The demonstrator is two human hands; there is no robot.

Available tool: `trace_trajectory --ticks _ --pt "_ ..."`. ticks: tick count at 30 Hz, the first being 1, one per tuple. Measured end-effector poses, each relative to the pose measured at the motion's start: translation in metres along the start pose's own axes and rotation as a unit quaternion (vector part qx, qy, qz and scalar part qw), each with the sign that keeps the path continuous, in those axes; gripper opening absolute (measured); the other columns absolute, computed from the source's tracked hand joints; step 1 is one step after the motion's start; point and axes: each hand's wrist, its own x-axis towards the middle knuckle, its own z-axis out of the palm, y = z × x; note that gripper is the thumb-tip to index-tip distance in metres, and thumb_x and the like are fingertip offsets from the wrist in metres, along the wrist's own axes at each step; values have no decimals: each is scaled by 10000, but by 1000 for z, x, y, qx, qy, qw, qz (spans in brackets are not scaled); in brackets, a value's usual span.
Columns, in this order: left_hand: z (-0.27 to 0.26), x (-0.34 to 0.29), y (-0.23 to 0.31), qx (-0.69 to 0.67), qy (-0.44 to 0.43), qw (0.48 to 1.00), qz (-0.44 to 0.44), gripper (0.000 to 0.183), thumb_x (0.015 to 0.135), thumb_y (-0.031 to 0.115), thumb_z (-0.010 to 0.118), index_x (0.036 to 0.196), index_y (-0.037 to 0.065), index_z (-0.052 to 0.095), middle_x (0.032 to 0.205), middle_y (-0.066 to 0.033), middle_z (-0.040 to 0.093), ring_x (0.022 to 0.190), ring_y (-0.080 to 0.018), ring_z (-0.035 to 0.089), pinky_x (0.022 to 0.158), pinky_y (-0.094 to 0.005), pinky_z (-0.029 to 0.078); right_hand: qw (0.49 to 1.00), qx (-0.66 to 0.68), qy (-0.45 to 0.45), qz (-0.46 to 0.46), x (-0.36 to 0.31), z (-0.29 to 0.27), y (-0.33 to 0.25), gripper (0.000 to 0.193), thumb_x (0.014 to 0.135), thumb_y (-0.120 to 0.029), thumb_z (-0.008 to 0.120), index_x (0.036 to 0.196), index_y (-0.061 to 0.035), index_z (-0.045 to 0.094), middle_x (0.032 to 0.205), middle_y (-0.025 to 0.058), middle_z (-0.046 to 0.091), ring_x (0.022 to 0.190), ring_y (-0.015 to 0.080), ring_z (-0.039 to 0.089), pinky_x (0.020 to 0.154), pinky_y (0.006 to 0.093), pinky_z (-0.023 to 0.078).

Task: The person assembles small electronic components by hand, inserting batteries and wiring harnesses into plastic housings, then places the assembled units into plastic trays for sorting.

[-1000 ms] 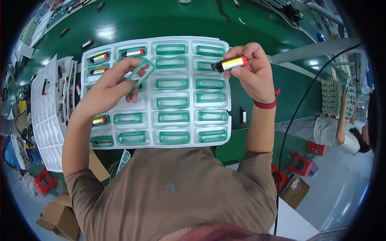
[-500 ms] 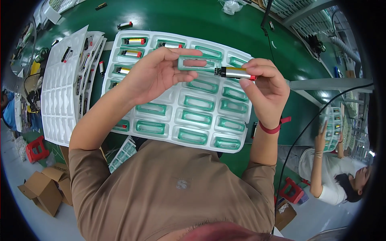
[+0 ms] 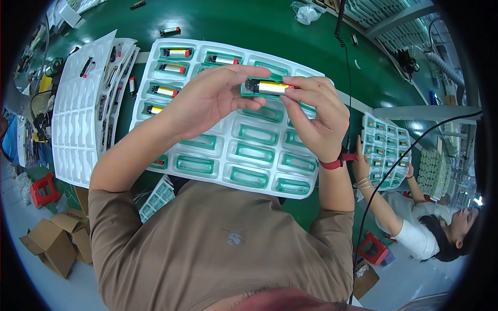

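Note:
My left hand pinches a clear green plastic case between thumb and fingers above the tray. The fingertips of my right hand hold the red end of a silver-and-yellow battery with a black end piece. That battery lies lengthwise in the case; whether it is fully seated, I cannot tell. Beneath both hands is a white moulded tray with rows of green cases. Several cases at its far left hold similar batteries, such as the corner battery. Many other visible cases hold none. My arms hide part of the tray.
A stack of white trays leans at the left, with loose parts on it. Loose batteries lie on the green table. At right, a co-worker holds a filled tray. A black cable crosses there.
My right hand has moved left, bringing the battery from beside the case into it. The co-worker's tray has come closer, to the left.

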Motion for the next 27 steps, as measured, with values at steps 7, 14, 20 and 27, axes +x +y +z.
trace_trajectory --ticks 7,14,20,27 --pt "2 4 -1 -25 1 1000 -10 484 1059 216 446 1394 -126 516 1265 -203 650 1039 -241 687 972 -356 544 1000 21 14 -15 -6 -1 9 238 769 45 803 983 -44 752 1073 88 771 912 256 681 796 334 542" --pt "5 7 -1 -53 -5 998 -22 487 1079 241 450 1401 -119 513 1218 -178 667 1012 -220 694 952 -335 551 999 31 4 -16 -10 0 14 233 784 38 798 995 -52 753 1133 87 764 938 243 664 824 331 525" --pt "4 6 -5 80 -7 997 -18 390 1041 89 551 1415 -21 548 1234 -122 666 1010 -178 686 931 -306 546 991 103 49 76 -17 8 11 246 813 -14 799 1046 -58 733 1138 78 745 950 247 660 828 336 530" --pt "-4 2 7 645 -58 739 186 362 960 37 615 1320 12 590 1194 -90 674 1037 -224 680 881 -353 558 974 -110 -194 27 -12 -7 -3 380 835 -78 785 1178 15 652 1018 122 687 854 234 665 768 341 557"
